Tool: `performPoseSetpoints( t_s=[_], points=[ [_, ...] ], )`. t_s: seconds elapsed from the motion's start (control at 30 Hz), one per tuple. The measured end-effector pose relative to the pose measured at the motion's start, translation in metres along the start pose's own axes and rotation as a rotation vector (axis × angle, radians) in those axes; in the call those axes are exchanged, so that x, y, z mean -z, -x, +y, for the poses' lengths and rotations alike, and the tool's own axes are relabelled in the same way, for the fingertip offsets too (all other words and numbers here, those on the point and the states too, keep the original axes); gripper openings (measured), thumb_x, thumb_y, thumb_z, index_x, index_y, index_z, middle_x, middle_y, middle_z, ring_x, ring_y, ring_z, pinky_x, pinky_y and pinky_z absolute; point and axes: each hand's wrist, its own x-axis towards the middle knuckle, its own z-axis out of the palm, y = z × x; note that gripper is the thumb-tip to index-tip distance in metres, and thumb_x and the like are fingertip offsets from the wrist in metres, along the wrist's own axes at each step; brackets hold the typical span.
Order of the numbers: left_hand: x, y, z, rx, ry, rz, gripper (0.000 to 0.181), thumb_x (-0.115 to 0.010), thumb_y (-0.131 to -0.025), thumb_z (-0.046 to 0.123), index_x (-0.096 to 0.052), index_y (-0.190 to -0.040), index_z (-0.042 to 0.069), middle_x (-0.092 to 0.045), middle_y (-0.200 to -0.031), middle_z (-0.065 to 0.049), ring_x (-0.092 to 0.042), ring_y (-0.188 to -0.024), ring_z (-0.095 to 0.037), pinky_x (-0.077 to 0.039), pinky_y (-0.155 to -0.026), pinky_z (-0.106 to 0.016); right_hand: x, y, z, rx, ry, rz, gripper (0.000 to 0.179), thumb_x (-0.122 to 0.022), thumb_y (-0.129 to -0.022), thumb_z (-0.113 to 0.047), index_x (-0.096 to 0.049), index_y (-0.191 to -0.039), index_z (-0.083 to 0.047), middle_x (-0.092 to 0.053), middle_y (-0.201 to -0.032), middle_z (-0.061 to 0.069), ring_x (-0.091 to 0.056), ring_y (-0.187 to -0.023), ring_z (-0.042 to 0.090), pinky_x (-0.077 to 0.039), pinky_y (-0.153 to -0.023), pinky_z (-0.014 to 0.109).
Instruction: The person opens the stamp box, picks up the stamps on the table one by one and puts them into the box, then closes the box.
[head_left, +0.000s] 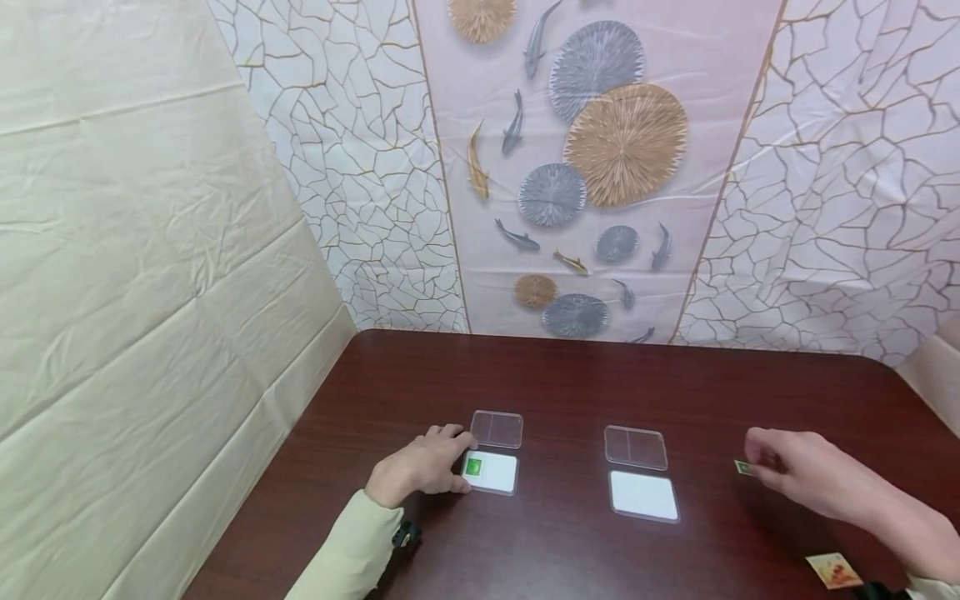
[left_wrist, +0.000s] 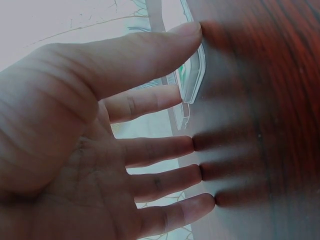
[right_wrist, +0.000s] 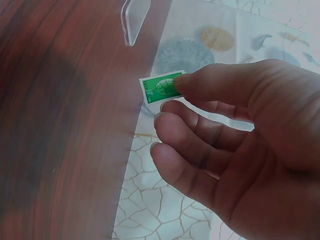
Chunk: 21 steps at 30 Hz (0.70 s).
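My right hand (head_left: 802,471) is held over the right side of the table, pinching a small green postage stamp (right_wrist: 162,87) between thumb and forefinger; its other fingers curl loosely below. To the left, my left hand (head_left: 427,462) rests with fingers spread and fairly straight. Its thumb and forefinger touch the left end of a shallow clear plastic case (head_left: 507,492) with a white insert, and the other fingertips stand on the table. A green stamp (head_left: 473,467) lies on that insert's left part. A second clear case with a white insert (head_left: 643,496) lies between the hands.
Behind the cases lie two clear plastic lids, one on the left (head_left: 497,429) and one on the right (head_left: 635,447). An orange and cream stamp (head_left: 834,571) lies near my right wrist. The dark wooden table (head_left: 570,550) meets patterned cloth (head_left: 577,208) behind.
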Motion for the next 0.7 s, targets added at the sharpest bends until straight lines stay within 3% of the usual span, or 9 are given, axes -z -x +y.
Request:
performPoseSetpoints(
  t_s=[0.53, 0.7],
  points=[
    [0.0, 0.0, -0.001, -0.006, 0.009, -0.003, 0.052, -0.079, -0.081, 0.034, -0.057, -0.125, 0.017, -0.051, -0.14, -0.012, -0.05, -0.121, -0.031, -0.044, -0.099, -0.05, -0.005, -0.024, -0.029, 0.054, -0.044, 0.038, 0.03, -0.072, -0.081, -0.006, -0.051, -0.076, -0.027, -0.046, -0.066, -0.018, -0.039, -0.06, -0.005, -0.034, -0.055, 0.02],
    [0.0, 0.0, -0.001, -0.009, 0.005, -0.006, 0.051, -0.079, -0.082, 0.034, -0.057, -0.125, 0.018, -0.051, -0.14, -0.011, -0.05, -0.121, -0.031, -0.044, -0.099, -0.05, -0.008, -0.033, -0.04, 0.056, -0.075, 0.015, 0.027, -0.07, -0.082, -0.006, -0.052, -0.077, -0.026, -0.047, -0.066, -0.017, -0.041, -0.061, -0.004, -0.035, -0.055, 0.02]
  ],
)
